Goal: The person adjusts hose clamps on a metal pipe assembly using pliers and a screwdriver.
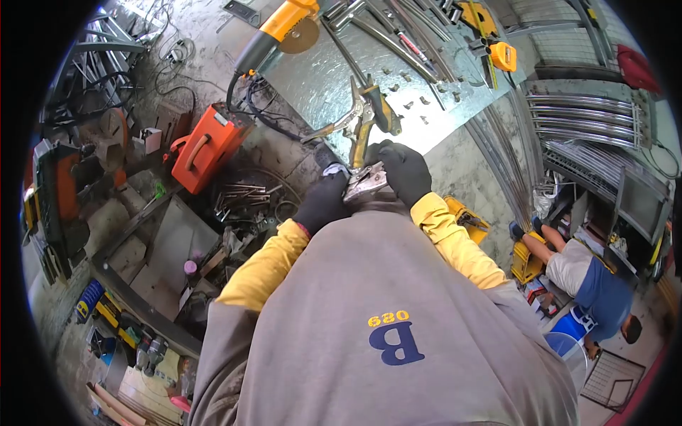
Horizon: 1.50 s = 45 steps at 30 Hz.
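Note:
In the middle of the head view, both of my black-gloved hands are closed close to my chest. Between them is a worn, silvery metal tool (366,182) with a lever-like part; its exact kind is partly hidden by the gloves. My left hand (323,197) grips its left side, while my right hand (406,174) has its fingers curled round the right end. Just beyond the hands, locking clamp pliers (351,117) lie at the table's near corner. Beside them are yellow-and-black handled pliers (380,110).
An angle grinder (280,28) lies on the metal-topped table (312,85) with steel tubes (398,42), small metal bits and a yellow tape measure (504,56). An orange-red machine (206,149) stands left, cables around it. At right, another person (597,284) bends near a blue bucket (568,332).

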### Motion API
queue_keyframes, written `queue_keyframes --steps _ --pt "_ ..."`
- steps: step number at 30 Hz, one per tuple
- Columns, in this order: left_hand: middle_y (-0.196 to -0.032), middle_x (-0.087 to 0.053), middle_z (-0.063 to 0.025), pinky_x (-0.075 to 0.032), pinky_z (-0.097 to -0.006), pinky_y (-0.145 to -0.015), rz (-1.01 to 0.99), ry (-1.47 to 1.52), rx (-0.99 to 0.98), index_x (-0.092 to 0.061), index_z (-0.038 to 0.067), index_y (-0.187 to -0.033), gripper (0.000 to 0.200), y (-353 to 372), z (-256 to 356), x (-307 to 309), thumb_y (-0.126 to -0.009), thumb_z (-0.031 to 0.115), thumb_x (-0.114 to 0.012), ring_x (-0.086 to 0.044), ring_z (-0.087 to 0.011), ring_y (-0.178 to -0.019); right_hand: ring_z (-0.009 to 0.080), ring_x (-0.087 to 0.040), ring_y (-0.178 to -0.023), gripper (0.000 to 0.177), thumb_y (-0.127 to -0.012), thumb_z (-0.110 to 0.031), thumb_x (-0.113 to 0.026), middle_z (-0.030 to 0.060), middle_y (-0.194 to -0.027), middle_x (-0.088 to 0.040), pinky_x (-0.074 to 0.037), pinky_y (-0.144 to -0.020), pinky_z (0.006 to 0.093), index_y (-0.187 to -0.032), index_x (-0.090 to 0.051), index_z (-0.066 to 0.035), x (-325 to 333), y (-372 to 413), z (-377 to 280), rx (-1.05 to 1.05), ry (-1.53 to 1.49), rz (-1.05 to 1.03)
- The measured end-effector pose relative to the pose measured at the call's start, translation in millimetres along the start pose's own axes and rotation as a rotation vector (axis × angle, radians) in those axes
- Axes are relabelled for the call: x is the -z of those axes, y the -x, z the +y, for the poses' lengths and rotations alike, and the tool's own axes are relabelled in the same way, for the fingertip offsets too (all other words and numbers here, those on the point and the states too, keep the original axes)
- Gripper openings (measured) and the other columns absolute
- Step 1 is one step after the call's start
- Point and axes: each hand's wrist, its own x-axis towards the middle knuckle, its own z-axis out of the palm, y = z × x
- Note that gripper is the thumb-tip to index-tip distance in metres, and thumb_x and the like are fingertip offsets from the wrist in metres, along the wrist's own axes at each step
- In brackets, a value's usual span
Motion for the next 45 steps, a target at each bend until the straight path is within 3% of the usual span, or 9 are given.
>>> queue_keyframes --steps 6,12,21,23,26,34,36,39,45 --pt "-0.122 -0.065 -0.0256 -0.045 -0.0548 -0.105 0.052 -0.244 0.084 -0.061 0.003 -0.126 0.061 24 55 59 -0.071 0.019 -0.080 -0.060 -0.0454 -0.118 0.0160 -0.068 -0.101 0.030 -0.112 -0.022 -0.047 0.0046 -0.113 -0.071 -0.055 -0.095 0.0316 -0.124 -0.069 -0.005 35 32 -2 0.116 -0.989 -0.388" --pt "-0.127 -0.061 -0.0224 -0.035 -0.0607 -0.115 0.329 -0.463 -0.142 -0.062 0.004 -0.134 0.062 40 94 98 -0.075 0.017 -0.074 -0.054 -0.0430 -0.123 0.0278 -0.070 -0.095 0.024 -0.107 -0.018 -0.057 0.0130 -0.106 -0.071 -0.056 -0.085 0.0361 -0.119 -0.063 0.001 41 42 0 0.796 -0.107 0.001" --pt "-0.138 -0.055 -0.0197 -0.023 -0.0671 -0.126 0.526 -0.522 -0.305 -0.060 0.006 -0.138 0.058 43 99 107 -0.084 0.023 -0.076 -0.044 -0.0449 -0.142 0.0186 -0.063 -0.096 0.015 -0.107 -0.011 -0.050 0.0091 -0.110 -0.066 -0.053 -0.088 0.0326 -0.113 -0.059 -0.001 48 55 -9 0.633 -0.416 -0.252" --pt "-0.138 -0.055 -0.0194 -0.023 -0.0669 -0.126 0.546 -0.536 -0.310 -0.061 0.006 -0.138 0.058 43 100 109 -0.085 0.023 -0.076 -0.044 -0.0452 -0.143 0.0154 -0.062 -0.104 0.019 -0.109 -0.007 -0.045 0.0072 -0.117 -0.064 -0.052 -0.095 0.0300 -0.119 -0.059 0.000 40 53 3 0.464 -1.067 -0.474" --pt "-0.140 -0.055 -0.0213 -0.026 -0.0669 -0.125 0.560 -0.604 -0.320 -0.061 0.006 -0.139 0.069 45 102 114 -0.079 0.030 -0.084 -0.045 -0.0466 -0.141 0.0158 -0.063 -0.106 0.025 -0.100 -0.010 -0.062 0.0060 -0.116 -0.064 -0.052 -0.094 0.0291 -0.123 -0.059 -0.001 52 56 -4 0.714 -0.435 -0.220" --pt "-0.139 -0.055 -0.0233 -0.029 -0.0668 -0.123 0.533 -0.618 -0.371 -0.061 0.006 -0.140 0.081 46 104 119 -0.071 0.036 -0.092 -0.048 -0.0476 -0.139 0.0155 -0.064 -0.106 0.021 -0.107 -0.005 -0.052 0.0073 -0.118 -0.065 -0.053 -0.095 0.0299 -0.124 -0.061 0.003 64 59 -7 0.348 -0.870 -0.457" --pt "-0.136 -0.058 -0.0183 -0.024 -0.0668 -0.126 0.556 -0.547 -0.382 -0.064 0.007 -0.136 0.054 47 108 120 -0.083 0.014 -0.071 -0.046 -0.0452 -0.140 0.0175 -0.065 -0.107 0.025 -0.102 0.000 -0.057 0.0082 -0.121 -0.066 -0.052 -0.096 0.0307 -0.126 -0.062 0.002 67 56 -2 0.314 -0.859 -0.483" --pt "-0.143 -0.054 -0.0246 -0.029 -0.0668 -0.123 0.526 -0.592 -0.384 -0.062 0.006 -0.139 0.079 52 108 124 -0.072 0.035 -0.092 -0.045 -0.0502 -0.141 0.0227 -0.067 -0.112 0.042 -0.090 0.008 -0.066 0.0105 -0.125 -0.066 -0.052 -0.100 0.0335 -0.131 -0.063 -0.001 70 55 -1 0.905 -0.324 -0.244" --pt "-0.151 -0.050 -0.0266 -0.028 -0.0666 -0.124 0.551 -0.588 -0.357 -0.063 0.008 -0.140 0.077 60 103 121 -0.071 0.027 -0.091 -0.039 -0.0556 -0.145 0.0248 -0.067 -0.115 0.039 -0.092 0.000 -0.072 0.0105 -0.124 -0.067 -0.053 -0.104 0.0369 -0.130 -0.065 -0.003 70 50 1 0.377 -0.618 -0.419"
